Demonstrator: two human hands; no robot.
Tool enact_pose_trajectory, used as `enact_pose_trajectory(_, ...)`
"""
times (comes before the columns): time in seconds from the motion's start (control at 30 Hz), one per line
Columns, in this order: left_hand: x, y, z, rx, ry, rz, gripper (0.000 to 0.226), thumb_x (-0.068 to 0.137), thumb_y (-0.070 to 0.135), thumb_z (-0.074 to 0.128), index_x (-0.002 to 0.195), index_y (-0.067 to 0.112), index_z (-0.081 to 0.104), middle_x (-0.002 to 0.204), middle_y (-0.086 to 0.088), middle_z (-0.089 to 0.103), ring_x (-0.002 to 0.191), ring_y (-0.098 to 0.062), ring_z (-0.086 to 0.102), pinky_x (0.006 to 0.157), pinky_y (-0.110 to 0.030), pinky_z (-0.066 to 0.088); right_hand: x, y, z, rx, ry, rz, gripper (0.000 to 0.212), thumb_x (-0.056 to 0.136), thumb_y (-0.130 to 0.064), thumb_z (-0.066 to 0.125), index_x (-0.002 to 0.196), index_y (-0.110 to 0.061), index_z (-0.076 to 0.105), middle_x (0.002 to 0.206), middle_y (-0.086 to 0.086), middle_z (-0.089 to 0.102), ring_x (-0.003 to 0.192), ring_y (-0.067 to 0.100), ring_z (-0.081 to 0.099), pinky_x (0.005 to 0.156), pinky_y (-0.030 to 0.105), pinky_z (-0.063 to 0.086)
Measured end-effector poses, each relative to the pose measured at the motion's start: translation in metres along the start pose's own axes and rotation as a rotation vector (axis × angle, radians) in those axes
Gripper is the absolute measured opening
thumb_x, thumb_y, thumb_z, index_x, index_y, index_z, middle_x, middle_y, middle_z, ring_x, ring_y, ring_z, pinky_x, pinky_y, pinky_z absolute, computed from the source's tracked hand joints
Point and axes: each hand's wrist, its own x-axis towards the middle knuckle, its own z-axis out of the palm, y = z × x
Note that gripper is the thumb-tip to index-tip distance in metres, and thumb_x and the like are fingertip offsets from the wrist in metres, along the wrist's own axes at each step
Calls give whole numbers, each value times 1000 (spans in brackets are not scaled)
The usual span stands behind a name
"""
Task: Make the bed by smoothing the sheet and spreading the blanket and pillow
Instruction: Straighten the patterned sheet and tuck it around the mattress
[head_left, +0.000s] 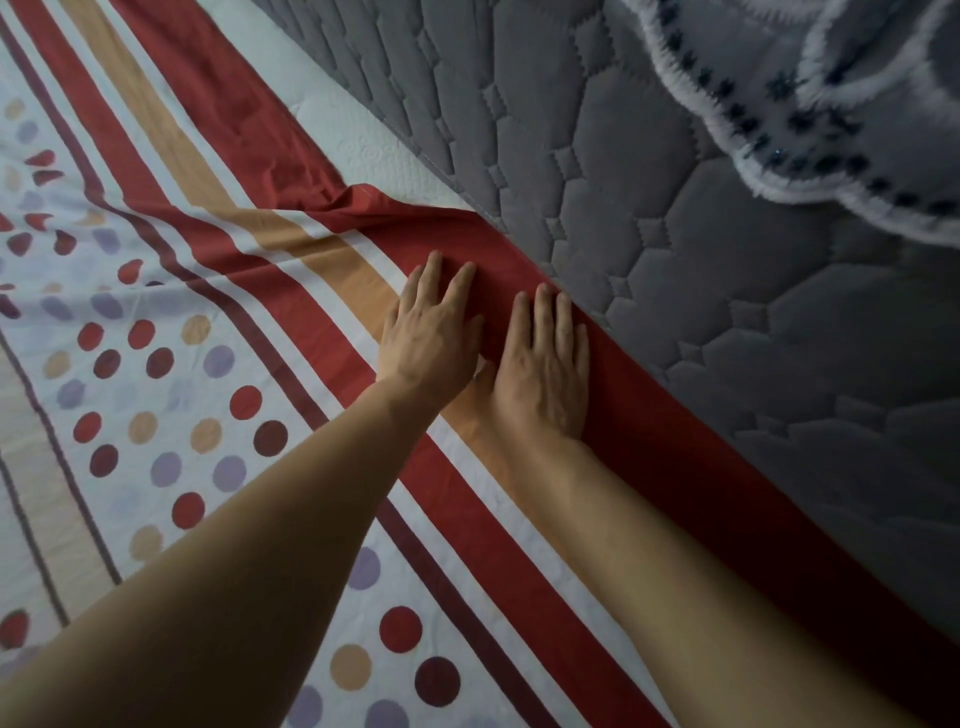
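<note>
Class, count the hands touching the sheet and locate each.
2: left hand flat on the sheet, across tan and red stripes; right hand beside it, on the red border. None hidden.

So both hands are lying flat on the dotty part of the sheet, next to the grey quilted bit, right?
Not quite. In the head view the left hand and right hand lie flat on the wide red stripe at the edge of the sheet, next to the grey quilted surface, not on the dotty part.
</note>
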Motion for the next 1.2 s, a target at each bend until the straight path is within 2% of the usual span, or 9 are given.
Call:
enact_pose_trajectory(0.2, -39, 16, 7, 10, -61, 32, 62, 105, 41, 41, 160, 28, 15, 169, -6, 3, 155, -27, 2, 125, -48, 16, -36, 16, -16, 21, -80, 14, 78, 97, -41, 48, 161, -12, 14, 169, 10, 6, 156, 26, 0, 125, 45, 5)
enact_pose_trajectory(0.4, -83, 35, 8, 46, -109, 77, 64, 104, 39, 46, 160, 31, 15, 169, -5, 2, 155, -29, 2, 124, -48, 16, -80, 41, -24, 9, -93, 65, 82, 97, -52, 46, 161, -13, 14, 169, 9, 6, 156, 28, 1, 125, 47, 8)
enact_pose_trajectory(0.53, -115, 46, 8, 39, -91, 78, 58, 103, 37, 49, 156, 29, 27, 166, -5, 18, 153, -30, 17, 120, -51, 29, -111, 54, -35, 10, -124, 82, 82, 96, -44, 56, 161, -15, 14, 169, 9, 6, 156, 29, 1, 125, 46, 10)
enact_pose_trajectory(0.57, -124, 48, 7, 23, -67, 90, 51, 103, 35, 50, 151, 27, 36, 160, -4, 32, 147, -29, 32, 115, -49, 39, -120, 55, -39, 32, -133, 82, 80, 96, -40, 57, 160, -16, 17, 169, 9, 6, 155, 29, 2, 126, 46, 12)
enact_pose_trajectory(0.63, -143, 53, 2, -33, 2, 125, 24, 104, 28, 49, 125, 22, 58, 123, 0, 64, 107, -23, 65, 85, -42, 59, -138, 57, -49, 106, -139, 73, 70, 97, -30, 58, 158, -18, 26, 168, 8, 11, 155, 29, 6, 125, 46, 17)
enact_pose_trajectory(0.67, -151, 55, 0, -21, 29, 146, 16, 104, 25, 48, 109, 20, 62, 100, 2, 68, 85, -19, 67, 70, -39, 60, -146, 58, -53, 141, -134, 65, 65, 97, -27, 58, 155, -20, 31, 168, 7, 14, 155, 28, 9, 124, 46, 20)
enact_pose_trajectory(0.73, -169, 59, -5, 26, 65, 176, 17, 103, 22, 47, 95, 19, 61, 81, 4, 64, 68, -15, 63, 60, -38, 59, -165, 60, -62, 191, -113, 58, 57, 98, -23, 58, 151, -22, 37, 166, 5, 21, 153, 26, 16, 121, 45, 26)
enact_pose_trajectory(0.97, -227, 83, -10, -9, 57, 242, 13, 103, 20, 51, 100, 17, 63, 85, 1, 67, 70, -15, 66, 60, -37, 61, -228, 79, -89, 203, -32, 117, 49, 99, -25, 59, 146, -21, 45, 159, 3, 37, 148, 24, 30, 116, 43, 34)
enact_pose_trajectory(1.2, -265, 148, 16, -29, -43, 347, 13, 102, 16, 53, 110, 18, 63, 97, 3, 66, 82, -14, 65, 67, -31, 60, -270, 145, -101, 193, 44, 191, 45, 97, -21, 59, 141, -19, 50, 148, 2, 49, 136, 21, 44, 105, 35, 41)
